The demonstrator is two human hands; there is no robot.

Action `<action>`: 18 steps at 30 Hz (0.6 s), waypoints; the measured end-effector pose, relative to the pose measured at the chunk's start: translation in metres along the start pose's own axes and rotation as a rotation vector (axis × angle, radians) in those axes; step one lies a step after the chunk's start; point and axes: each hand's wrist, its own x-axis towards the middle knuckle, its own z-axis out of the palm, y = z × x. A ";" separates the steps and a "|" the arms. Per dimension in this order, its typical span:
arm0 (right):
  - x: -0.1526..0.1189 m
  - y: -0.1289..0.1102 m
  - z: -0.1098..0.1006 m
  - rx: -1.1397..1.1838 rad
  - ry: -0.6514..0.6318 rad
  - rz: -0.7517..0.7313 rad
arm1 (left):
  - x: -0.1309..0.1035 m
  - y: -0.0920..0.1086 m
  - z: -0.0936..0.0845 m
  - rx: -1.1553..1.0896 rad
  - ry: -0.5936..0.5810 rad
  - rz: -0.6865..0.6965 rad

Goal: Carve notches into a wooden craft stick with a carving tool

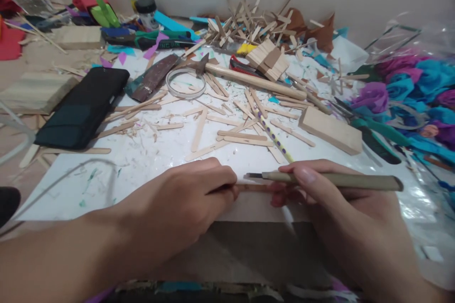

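My left hand (192, 194) is closed around one end of a thin wooden craft stick (253, 188) near the front edge of the white work surface (142, 180). In my right hand (341, 213) is a carving chisel (355, 181) with a pale wooden handle, held like a pen. Its dark metal blade points left, just above the stick and close to my left fingertips. Fingers of my right hand are at the stick's right end; whether they grip it I cannot tell. Several loose craft sticks (245, 138) lie just beyond my hands.
A black phone (83, 109) lies at left. Behind are a hammer (249, 80), a tape roll (186, 83) and a heap of stick pieces (249, 23). At right are a wood block (330, 131), green-handled pliers (380, 139) and crepe paper flowers (401, 80).
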 end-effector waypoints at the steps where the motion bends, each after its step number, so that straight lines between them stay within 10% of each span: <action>1: -0.001 0.000 0.000 0.023 -0.012 -0.001 | -0.001 0.001 0.000 0.004 0.010 -0.006; 18: -0.013 0.000 0.000 -0.331 -0.021 -0.288 | -0.002 -0.003 -0.002 0.117 -0.075 0.107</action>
